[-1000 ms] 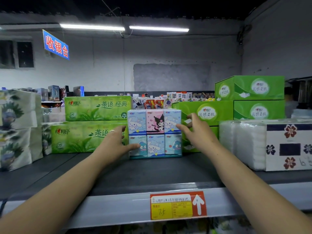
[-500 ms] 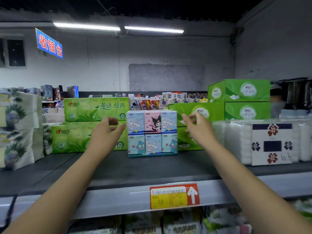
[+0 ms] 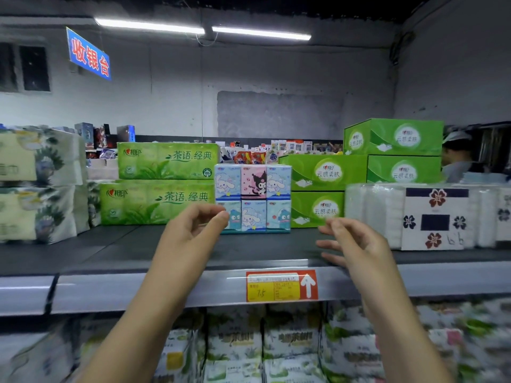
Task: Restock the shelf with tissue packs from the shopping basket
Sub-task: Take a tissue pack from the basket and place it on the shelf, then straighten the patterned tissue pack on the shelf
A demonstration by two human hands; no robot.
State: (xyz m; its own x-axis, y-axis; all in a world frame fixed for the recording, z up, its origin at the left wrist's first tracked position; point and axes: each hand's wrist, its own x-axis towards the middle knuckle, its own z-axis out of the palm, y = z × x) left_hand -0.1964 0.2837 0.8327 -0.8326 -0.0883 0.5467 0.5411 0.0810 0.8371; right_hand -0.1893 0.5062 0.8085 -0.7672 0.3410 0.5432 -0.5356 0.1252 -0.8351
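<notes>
Head view, one frame. Cartoon tissue pack (image 3: 253, 199) stood upright on the top shelf (image 3: 110, 250), set back from the front lip, in the gap between the stacked green tissue packs (image 3: 163, 183) on its left and the green tissue boxes (image 3: 326, 172) on its right. It looked flush against both neighbours, faces square to the aisle.

Left hand (image 3: 193, 233): fingers loosely curled, nothing in them. The thumb tip overlapped the pack's lower left corner in the picture (contact could not be confirmed; the hand read as nearer the shelf edge than the pack). Right hand (image 3: 356, 244): fingers relaxed and spread, empty, above the front of the shelf and apart from the pack, to its right.

White pad pack (image 3: 414, 217) with flower label sat further right. Price tag (image 3: 281, 286) hung on the shelf lip just below the pack. The lower shelf held more tissue packs (image 3: 276, 346), blurred.

Judgement on progress: this pack counted as placed, since it stood unsupported with neither hand gripping it. Bare shelf remained in front of the row, so there was room for more. The shopping basket was not in view; how many packs were left in it could not be told. Likely next need: reach back down to the basket for another pack
</notes>
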